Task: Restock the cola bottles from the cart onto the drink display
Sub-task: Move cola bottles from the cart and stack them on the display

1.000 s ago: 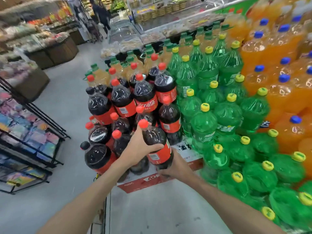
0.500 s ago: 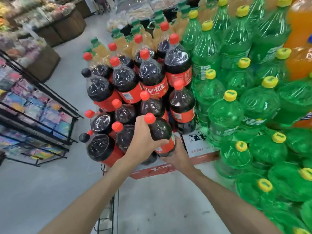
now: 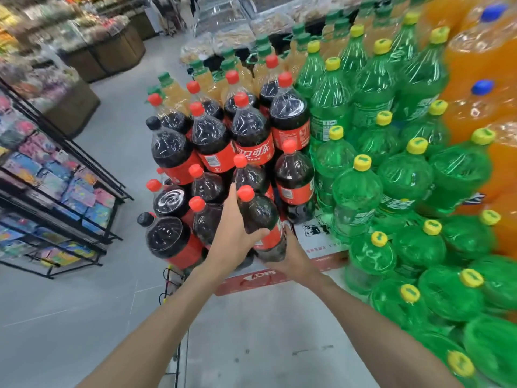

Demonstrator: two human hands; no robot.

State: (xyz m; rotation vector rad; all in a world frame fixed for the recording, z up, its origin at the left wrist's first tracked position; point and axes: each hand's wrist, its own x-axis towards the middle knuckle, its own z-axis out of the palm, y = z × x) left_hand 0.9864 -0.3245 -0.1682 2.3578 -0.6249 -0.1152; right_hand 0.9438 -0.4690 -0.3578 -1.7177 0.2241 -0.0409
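A black rack (image 3: 56, 208) is standing at far left. The left hand (image 3: 233, 236) is gripping the cola bottle (image 3: 260, 219) at its shoulder, tilted at the cola stack's front, while the right hand (image 3: 293, 259) is cupping its base. Green bottles (image 3: 405, 177) are crowding just beside.

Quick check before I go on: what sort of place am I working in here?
Most likely a supermarket aisle. Stacked cola bottles sit beside green soda bottles and orange soda bottles in a bulk drink display, and a wire rack of packaged goods stands across the floor.
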